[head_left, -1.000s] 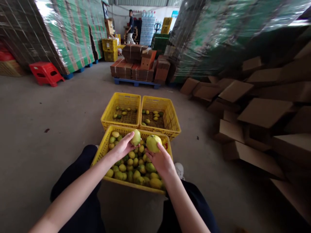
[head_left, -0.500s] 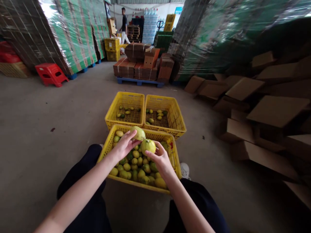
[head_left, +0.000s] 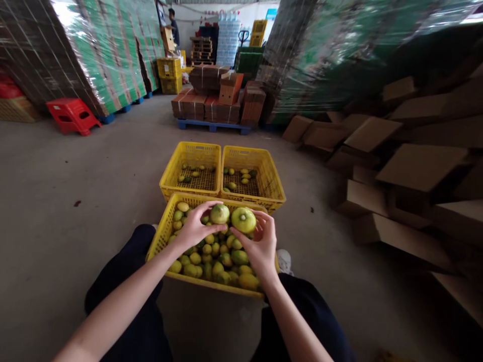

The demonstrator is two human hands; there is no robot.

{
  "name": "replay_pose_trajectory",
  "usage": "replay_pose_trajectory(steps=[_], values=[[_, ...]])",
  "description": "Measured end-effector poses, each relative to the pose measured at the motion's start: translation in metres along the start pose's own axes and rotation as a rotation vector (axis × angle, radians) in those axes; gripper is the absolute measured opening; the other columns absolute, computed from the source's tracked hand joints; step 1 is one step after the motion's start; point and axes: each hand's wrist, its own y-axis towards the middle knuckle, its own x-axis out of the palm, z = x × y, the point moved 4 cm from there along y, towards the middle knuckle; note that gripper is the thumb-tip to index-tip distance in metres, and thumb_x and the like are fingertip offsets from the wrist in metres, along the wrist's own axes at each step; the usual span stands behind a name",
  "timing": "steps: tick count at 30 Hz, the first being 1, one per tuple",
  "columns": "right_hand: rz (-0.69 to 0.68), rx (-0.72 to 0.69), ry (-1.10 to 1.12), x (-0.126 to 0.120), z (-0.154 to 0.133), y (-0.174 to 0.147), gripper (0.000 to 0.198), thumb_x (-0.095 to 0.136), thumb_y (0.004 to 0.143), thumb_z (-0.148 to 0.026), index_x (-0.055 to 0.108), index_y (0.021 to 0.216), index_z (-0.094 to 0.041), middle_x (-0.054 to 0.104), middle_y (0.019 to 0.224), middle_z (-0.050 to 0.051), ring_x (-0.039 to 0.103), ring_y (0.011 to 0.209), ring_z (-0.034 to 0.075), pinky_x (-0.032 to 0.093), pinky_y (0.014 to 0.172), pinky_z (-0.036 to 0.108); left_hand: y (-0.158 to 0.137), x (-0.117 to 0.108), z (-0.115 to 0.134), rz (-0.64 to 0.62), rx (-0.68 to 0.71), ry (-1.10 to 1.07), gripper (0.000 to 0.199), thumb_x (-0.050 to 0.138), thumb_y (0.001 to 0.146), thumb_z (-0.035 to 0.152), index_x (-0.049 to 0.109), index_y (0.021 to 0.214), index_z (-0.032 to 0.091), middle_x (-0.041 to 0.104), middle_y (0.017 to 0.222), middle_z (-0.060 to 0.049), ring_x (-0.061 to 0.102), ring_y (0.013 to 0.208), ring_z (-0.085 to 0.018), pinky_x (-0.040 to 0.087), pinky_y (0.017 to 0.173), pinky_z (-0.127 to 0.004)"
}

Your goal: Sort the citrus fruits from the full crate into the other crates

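Note:
My left hand is closed on a yellow-green lemon, thumb below and fingers above. Beside it, my right hand grips a second, brighter lemon, its nub end turned toward me. Both fruits are held just above a yellow plastic crate between my knees. Many yellow and green lemons fill that crate; my hands hide part of them. Beyond its far rim stand two more yellow crates, the left crate and the right crate, each with several lemons on the bottom.
A blue pallet carries bundled flat cardboard ahead. Loose cardboard boxes lie heaped at right. A red stool stands left, near wrapped stacks. A person is at the back.
Both lemons have been turned in my hands and now sit side by side, slightly apart. The right one moved to the right. The person at the back moved left, partly behind boxes.

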Motion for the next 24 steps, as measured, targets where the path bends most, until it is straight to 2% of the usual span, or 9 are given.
replay_pose_trajectory(steps=[2, 5, 9, 12, 20, 22, 24], values=[[0.059, -0.152, -0.074, -0.001, -0.004, -0.003, 0.056, 0.083, 0.066, -0.028, 0.052, 0.112, -0.027, 0.060, 0.119, 0.006, 0.061, 0.111, 0.023, 0.051, 0.096, 0.043, -0.002, -0.002, 0.010, 0.050, 0.184, 0.157, 0.051, 0.080, 0.073, 0.040, 0.062, 0.118, 0.022, 0.068, 0.119, -0.009, 0.065, 0.110, -0.025, 0.052, 0.095, -0.038], [0.054, -0.331, -0.167, 0.001, -0.006, -0.009, 0.050, 0.077, 0.072, -0.024, 0.051, 0.113, -0.027, 0.056, 0.121, 0.008, 0.058, 0.115, 0.024, 0.053, 0.092, 0.043, -0.008, -0.004, 0.023, 0.141, 0.379, 0.320, 0.048, 0.077, 0.078, 0.035, 0.060, 0.121, 0.024, 0.067, 0.117, -0.010, 0.064, 0.110, -0.024, 0.052, 0.096, -0.039], [0.108, -0.508, -0.328, 0.000, -0.011, -0.013, 0.051, 0.075, 0.071, -0.017, 0.051, 0.115, -0.027, 0.054, 0.118, 0.008, 0.057, 0.113, 0.025, 0.053, 0.090, 0.046, -0.014, -0.003, 0.031, 0.173, 0.515, 0.404, 0.047, 0.073, 0.082, 0.027, 0.057, 0.126, 0.024, 0.065, 0.116, -0.010, 0.064, 0.110, -0.023, 0.053, 0.095, -0.039], [0.148, -0.554, -0.292, 0.001, -0.014, -0.014, 0.053, 0.073, 0.072, -0.015, 0.049, 0.117, -0.028, 0.052, 0.118, 0.008, 0.057, 0.110, 0.025, 0.054, 0.087, 0.044, -0.016, -0.002, 0.033, 0.154, 0.566, 0.419, 0.048, 0.071, 0.083, 0.024, 0.056, 0.129, 0.026, 0.065, 0.115, -0.009, 0.064, 0.109, -0.022, 0.054, 0.095, -0.038], [0.146, -0.518, -0.224, 0.003, -0.016, -0.015, 0.050, 0.074, 0.072, -0.015, 0.050, 0.114, -0.028, 0.053, 0.117, 0.007, 0.057, 0.110, 0.023, 0.055, 0.085, 0.041, -0.017, 0.000, 0.030, 0.115, 0.560, 0.345, 0.048, 0.072, 0.083, 0.024, 0.058, 0.129, 0.026, 0.066, 0.115, -0.009, 0.064, 0.111, -0.021, 0.053, 0.096, -0.037], [0.138, -0.454, -0.190, 0.001, -0.016, -0.013, 0.050, 0.077, 0.069, -0.019, 0.051, 0.112, -0.027, 0.055, 0.116, 0.007, 0.058, 0.111, 0.024, 0.054, 0.087, 0.041, -0.015, -0.002, 0.027, 0.107, 0.462, 0.262, 0.046, 0.076, 0.079, 0.029, 0.064, 0.122, 0.024, 0.067, 0.113, -0.009, 0.064, 0.109, -0.023, 0.053, 0.095, -0.037], [0.072, -0.285, -0.122, -0.002, -0.015, -0.008, 0.055, 0.082, 0.065, -0.024, 0.052, 0.111, -0.027, 0.059, 0.114, 0.006, 0.062, 0.105, 0.024, 0.055, 0.086, 0.040, -0.010, -0.002, 0.019, 0.063, 0.251, 0.091, 0.053, 0.081, 0.072, 0.040, 0.066, 0.119, 0.021, 0.069, 0.109, -0.010, 0.067, 0.102, -0.023, 0.055, 0.087, -0.034]])
